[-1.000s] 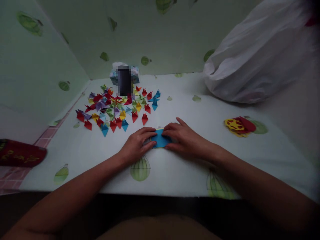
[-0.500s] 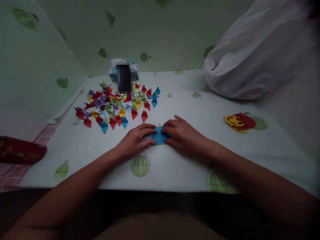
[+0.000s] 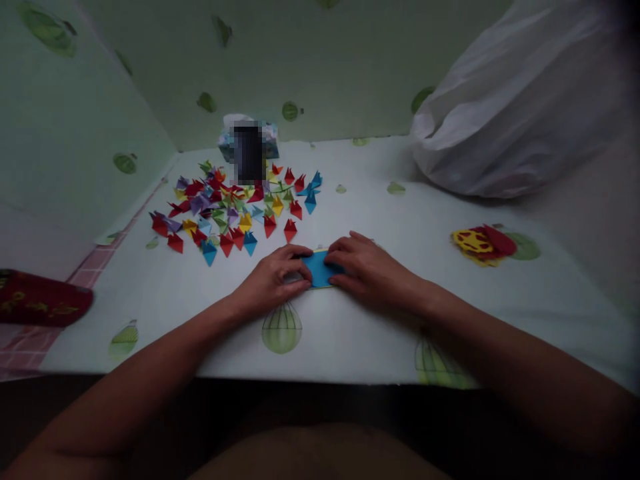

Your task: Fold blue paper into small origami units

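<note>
A small blue paper (image 3: pixel 320 269) with a thin yellow edge lies flat on the white table at the centre. My left hand (image 3: pixel 273 277) grips its left end, with the thumb below and bent fingers above. At the right end my right hand (image 3: pixel 367 270) holds the paper, its fingertips resting on the blue surface. Several folded paper pieces (image 3: pixel 231 215) in red, blue, yellow, green and purple are spread behind and to the left of my left hand.
A tissue box (image 3: pixel 271 141) stands at the back behind a dark pixelated object (image 3: pixel 249 155). A large white plastic bag (image 3: pixel 500 127) fills the back right. Red and yellow cut-outs (image 3: pixel 483 245) lie at right, a dark red object (image 3: pixel 45 300) at far left.
The fingers of my left hand have shifted slightly on the paper, and its yellow left edge no longer shows. Both hands stay on the paper. The view has moved very slightly.
</note>
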Demonstrator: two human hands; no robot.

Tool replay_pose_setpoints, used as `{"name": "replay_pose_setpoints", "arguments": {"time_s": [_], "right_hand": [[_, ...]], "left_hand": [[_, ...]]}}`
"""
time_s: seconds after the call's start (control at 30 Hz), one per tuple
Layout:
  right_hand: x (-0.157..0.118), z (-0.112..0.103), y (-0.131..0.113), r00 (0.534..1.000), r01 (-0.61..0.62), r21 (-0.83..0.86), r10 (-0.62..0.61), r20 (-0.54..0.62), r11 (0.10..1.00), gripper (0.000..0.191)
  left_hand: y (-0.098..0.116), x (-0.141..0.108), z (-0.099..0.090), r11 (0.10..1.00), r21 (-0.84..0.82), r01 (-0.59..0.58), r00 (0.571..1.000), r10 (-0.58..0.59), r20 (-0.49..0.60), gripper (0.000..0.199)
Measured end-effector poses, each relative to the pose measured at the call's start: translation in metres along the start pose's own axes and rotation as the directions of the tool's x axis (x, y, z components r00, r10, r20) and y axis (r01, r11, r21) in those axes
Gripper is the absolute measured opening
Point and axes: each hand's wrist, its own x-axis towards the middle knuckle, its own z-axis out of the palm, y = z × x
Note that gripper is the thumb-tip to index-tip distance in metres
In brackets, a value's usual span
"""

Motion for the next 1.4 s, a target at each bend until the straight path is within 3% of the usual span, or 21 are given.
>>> {"name": "replay_pose_setpoints", "arguments": {"time_s": [0.4, 0.53, 0.67, 0.73, 0.83, 0.9, 1.03, 1.13, 1.23, 1.3, 1.33, 1.4], "right_hand": [[0.001, 0.002, 0.007, 1.0, 0.002, 0.082, -0.001, -0.011, 0.997, 0.016], [0.001, 0.008, 0.008, 0.981, -0.036, 0.196, 0.072, -0.181, 0.98, 0.015], [-0.001, 0.007, 0.005, 0.899, -0.08, 0.361, 0.224, -0.377, 0.929, 0.011], [-0.002, 0.005, 0.002, 0.879, -0.077, 0.378, 0.242, -0.412, 0.923, 0.011], [-0.005, 0.005, -0.005, 0.884, -0.07, 0.426, 0.254, -0.391, 0.902, 0.012], [-0.006, 0.006, -0.009, 0.897, 0.003, 0.434, 0.189, -0.399, 0.901, 0.014], [-0.007, 0.008, -0.014, 0.89, 0.099, 0.499, 0.148, -0.432, 0.861, 0.015], [-0.006, 0.01, -0.016, 0.869, 0.064, 0.654, 0.28, -0.408, 0.754, 0.014], [-0.005, 0.012, -0.015, 0.868, -0.018, 0.872, 0.44, -0.229, 0.49, 0.022], [-0.004, 0.014, -0.014, 0.885, -0.072, 0.946, 0.458, -0.086, 0.316, 0.02], [-0.003, 0.014, -0.014, 0.893, -0.087, 0.957, 0.448, -0.047, 0.275, 0.017], [-0.003, 0.015, -0.015, 0.897, -0.085, 0.949, 0.437, -0.06, 0.304, 0.014]], "left_hand": [[-0.002, 0.003, 0.005, 0.978, -0.183, 0.1, 0.979, -0.13, -0.158, 0.008], [-0.002, 0.003, 0.004, 0.973, -0.212, 0.088, 0.958, -0.141, -0.25, 0.009], [0.005, 0.001, 0.005, 0.963, -0.248, 0.101, 0.893, -0.198, -0.405, 0.015], [0.01, -0.001, 0.007, 0.911, -0.391, 0.132, 0.886, -0.285, -0.365, 0.031], [0.014, -0.003, 0.011, 0.786, -0.588, 0.194, 0.913, -0.363, -0.185, 0.05], [0.015, -0.003, 0.013, 0.751, -0.625, 0.214, 0.92, -0.371, -0.13, 0.037], [0.014, -0.003, 0.011, 0.832, -0.534, 0.151, 0.903, -0.336, -0.267, 0.013], [0.015, -0.005, 0.007, 0.916, -0.399, 0.047, 0.888, -0.221, -0.403, 0.01], [0.015, -0.008, 0.006, 0.971, -0.23, -0.06, 0.882, -0.056, -0.468, 0.014], [0.013, -0.009, 0.007, 0.983, -0.156, -0.093, 0.885, 0.01, -0.466, 0.018], [0.012, -0.009, 0.007, 0.985, -0.144, -0.097, 0.887, 0.02, -0.462, 0.018], [0.012, -0.008, 0.008, 0.982, -0.172, -0.075, 0.89, -0.012, -0.455, 0.015]]}}
